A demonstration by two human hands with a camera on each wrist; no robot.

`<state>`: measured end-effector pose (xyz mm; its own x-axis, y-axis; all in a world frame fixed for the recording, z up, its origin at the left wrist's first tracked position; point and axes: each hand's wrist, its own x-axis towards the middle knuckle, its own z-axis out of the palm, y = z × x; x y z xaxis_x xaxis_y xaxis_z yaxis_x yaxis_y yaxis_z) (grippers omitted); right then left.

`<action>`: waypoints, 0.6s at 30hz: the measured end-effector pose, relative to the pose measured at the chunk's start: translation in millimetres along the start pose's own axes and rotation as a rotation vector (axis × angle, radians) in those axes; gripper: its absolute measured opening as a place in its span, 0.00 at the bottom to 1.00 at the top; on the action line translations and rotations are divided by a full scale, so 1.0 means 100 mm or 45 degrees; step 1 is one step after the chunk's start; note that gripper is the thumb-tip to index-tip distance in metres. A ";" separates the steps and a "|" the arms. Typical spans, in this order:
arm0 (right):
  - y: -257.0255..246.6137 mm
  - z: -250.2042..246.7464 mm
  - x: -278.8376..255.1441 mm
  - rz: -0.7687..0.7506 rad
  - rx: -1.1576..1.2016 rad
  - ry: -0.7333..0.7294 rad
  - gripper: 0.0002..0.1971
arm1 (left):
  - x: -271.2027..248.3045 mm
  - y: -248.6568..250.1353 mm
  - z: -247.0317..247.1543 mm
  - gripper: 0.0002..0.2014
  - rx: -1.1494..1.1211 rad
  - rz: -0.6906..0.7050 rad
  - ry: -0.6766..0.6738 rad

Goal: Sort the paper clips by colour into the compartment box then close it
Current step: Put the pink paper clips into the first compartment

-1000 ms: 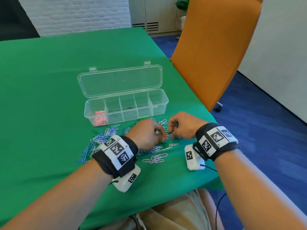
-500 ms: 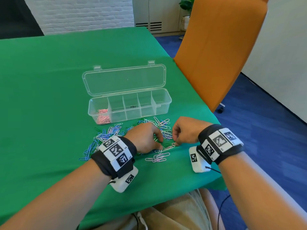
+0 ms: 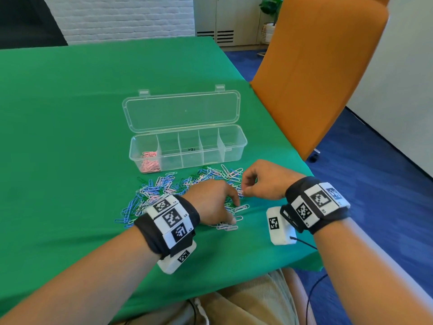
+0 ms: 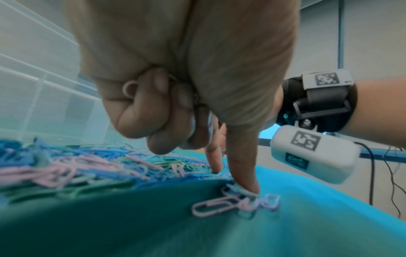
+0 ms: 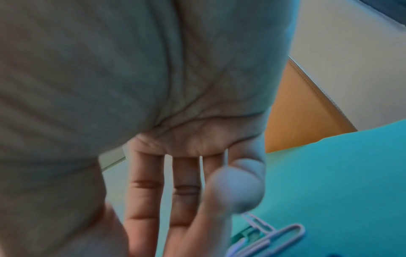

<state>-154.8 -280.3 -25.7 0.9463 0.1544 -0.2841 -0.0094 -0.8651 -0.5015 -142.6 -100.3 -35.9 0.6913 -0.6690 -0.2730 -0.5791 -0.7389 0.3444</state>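
Observation:
The clear compartment box (image 3: 210, 158) stands open on the green cloth, its lid (image 3: 182, 111) laid back. Pink clips (image 3: 150, 163) fill its leftmost compartment; the other compartments look bare. A mixed pile of blue, pink, white and green paper clips (image 3: 159, 188) lies in front of it. My left hand (image 3: 235, 212) rests on the pile's near right edge. Its curled fingers hold pink clips (image 4: 130, 88), and its forefinger (image 4: 248, 184) presses on loose clips (image 4: 219, 207). My right hand (image 3: 243, 191) is just right of it, thumb and forefinger pinching a pale clip.
An orange chair back (image 3: 316, 66) rises close beyond the table's right edge (image 3: 302, 160). Blue carpet lies past it. Green cloth (image 3: 70, 137) spreads left of the box. Loose clips (image 5: 274, 238) lie beside my right hand, near the front edge.
Both hands have drawn back from the middle of the pile toward its near right edge. The left forefinger now presses on the few clips nearest me.

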 end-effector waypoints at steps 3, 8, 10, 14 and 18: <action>-0.05 0.01 0.00 -0.034 0.034 0.005 0.04 | -0.04 0.00 0.01 0.24 0.051 -0.007 0.000; -0.10 0.05 0.00 -0.043 0.029 -0.022 0.04 | -0.09 0.01 0.04 0.28 0.080 -0.048 0.029; -0.08 0.05 0.00 -0.031 0.039 -0.017 0.07 | -0.13 0.03 0.07 0.29 0.110 -0.042 0.027; -0.08 0.07 0.00 -0.024 0.038 -0.035 0.09 | -0.16 0.05 0.06 0.29 0.126 -0.043 0.021; -0.13 0.08 0.00 -0.017 0.036 -0.065 0.07 | -0.14 0.02 0.05 0.30 0.120 -0.082 0.014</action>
<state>-156.7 -265.5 -25.5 0.9287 0.1908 -0.3179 -0.0065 -0.8490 -0.5284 -155.9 -92.9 -35.3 0.7326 -0.6195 -0.2819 -0.5712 -0.7848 0.2404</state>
